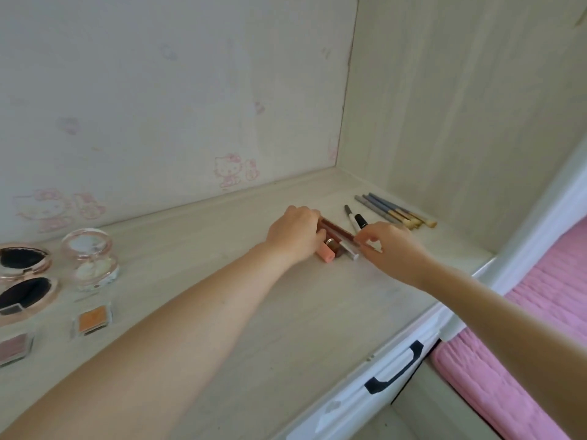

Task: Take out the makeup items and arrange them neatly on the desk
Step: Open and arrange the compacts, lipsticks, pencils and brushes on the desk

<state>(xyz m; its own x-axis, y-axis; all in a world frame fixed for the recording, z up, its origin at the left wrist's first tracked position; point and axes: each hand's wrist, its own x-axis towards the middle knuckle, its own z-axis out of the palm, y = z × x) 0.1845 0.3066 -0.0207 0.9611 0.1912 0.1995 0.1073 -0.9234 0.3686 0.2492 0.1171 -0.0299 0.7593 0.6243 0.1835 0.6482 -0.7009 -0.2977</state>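
Observation:
A cluster of lip tubes (337, 242) lies on the pale wood desk (286, 312): a pink one, a brown one, a clear-capped one and a long dark-red one. My left hand (295, 231) rests curled against their left side, touching them. My right hand (392, 246) pinches at the right end of the dark-red tube with thumb and forefinger. Two black-and-white pens (355, 219) lie just behind my right hand. Several blue-handled brushes (394, 211) lie in a row at the far right.
At the left edge sit open round compacts (23, 274), a clear round highlighter case (90, 258) and small square blush pans (92, 319). A cabinet wall stands on the right. Below the desk edge are a drawer with a black handle (397, 369) and a pink mat (524, 344).

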